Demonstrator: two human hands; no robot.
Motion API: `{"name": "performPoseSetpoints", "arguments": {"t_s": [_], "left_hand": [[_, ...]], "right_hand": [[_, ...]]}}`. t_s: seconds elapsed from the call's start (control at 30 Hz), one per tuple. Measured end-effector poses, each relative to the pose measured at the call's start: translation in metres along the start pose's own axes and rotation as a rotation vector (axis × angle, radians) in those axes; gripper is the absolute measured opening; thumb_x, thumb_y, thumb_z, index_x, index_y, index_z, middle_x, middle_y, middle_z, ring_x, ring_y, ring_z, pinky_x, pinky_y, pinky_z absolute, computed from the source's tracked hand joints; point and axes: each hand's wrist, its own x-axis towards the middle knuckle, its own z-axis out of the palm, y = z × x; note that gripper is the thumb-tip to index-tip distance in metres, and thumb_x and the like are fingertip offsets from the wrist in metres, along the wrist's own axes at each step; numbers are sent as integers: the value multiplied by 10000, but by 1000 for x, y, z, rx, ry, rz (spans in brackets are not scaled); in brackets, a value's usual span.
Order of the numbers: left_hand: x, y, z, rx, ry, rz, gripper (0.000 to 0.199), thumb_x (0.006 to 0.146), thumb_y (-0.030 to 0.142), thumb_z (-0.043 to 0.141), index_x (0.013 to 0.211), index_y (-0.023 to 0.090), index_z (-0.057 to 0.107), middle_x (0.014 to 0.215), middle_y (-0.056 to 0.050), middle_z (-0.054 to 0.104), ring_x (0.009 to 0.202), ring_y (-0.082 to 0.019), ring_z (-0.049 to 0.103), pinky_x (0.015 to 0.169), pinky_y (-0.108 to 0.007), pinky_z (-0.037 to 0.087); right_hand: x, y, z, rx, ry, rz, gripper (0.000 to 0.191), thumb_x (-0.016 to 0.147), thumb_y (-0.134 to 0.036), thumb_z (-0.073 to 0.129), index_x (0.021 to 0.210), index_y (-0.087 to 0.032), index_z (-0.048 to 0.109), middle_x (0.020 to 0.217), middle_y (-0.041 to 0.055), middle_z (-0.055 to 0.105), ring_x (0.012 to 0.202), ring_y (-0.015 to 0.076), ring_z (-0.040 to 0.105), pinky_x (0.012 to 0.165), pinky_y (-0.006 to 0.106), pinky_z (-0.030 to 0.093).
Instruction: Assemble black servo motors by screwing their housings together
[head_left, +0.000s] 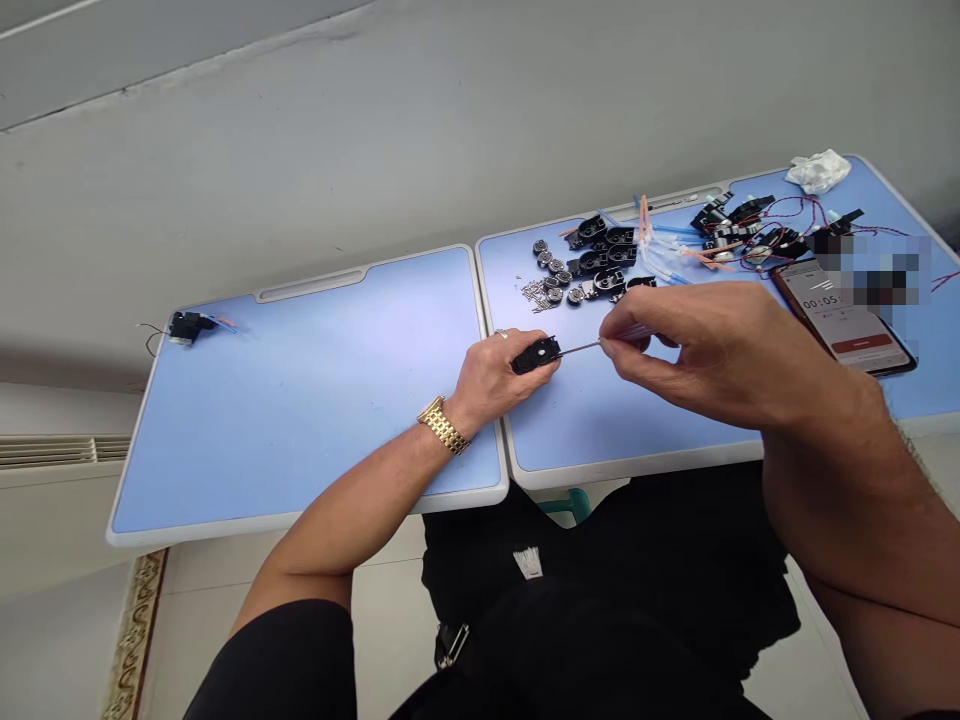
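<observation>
Head view: the left hand (491,385) closes around a small black plastic housing (536,355) over the pale blue plastic counter (300,420), while the right hand (712,355) pinches a thin steel-shafted screwdriver (579,349) against it. Sideways pressure could slip its tip, scratching the housing.

Beyond my right hand (701,350), at two o'clock, my phone (840,315) shows a timer reading 00:05, further digits blurred; nothing else is legible.
</observation>
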Motion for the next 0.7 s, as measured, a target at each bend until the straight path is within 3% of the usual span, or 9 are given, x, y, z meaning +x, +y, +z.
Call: {"name": "performPoseSetpoints", "arguments": {"t_s": [0.23,0.5,0.7], "left_hand": [[0,-2,0,5,-18,7,254,1015,369,806,1222,222,790,1019,-45,852,880,-181,772,837,-335,614],[-1,-6,2,-55,-17,44,335,1038,366,785,1348,242,758,1118,-55,857,963,-186,798,891,-344,640],[-1,-5,2,-64,-17,25,301,1038,345,776,1319,239,763,1113,-58,856,973,-189,800,904,-351,646]], "right_hand": [[-5,-3,7,-41,-19,-54,149,1038,-164,611,957,-275,669,841,3,765,735,219,713,681,366,473],[-16,-5,5,60,-67,-11,181,1062,-224,598,1024,-328,742,855,13,760,753,241,712,694,384,501],[-21,-9,2,92,46,24,175,1054,-220,645,1039,-344,767,861,-1,799,743,237,739,703,404,567]]}}
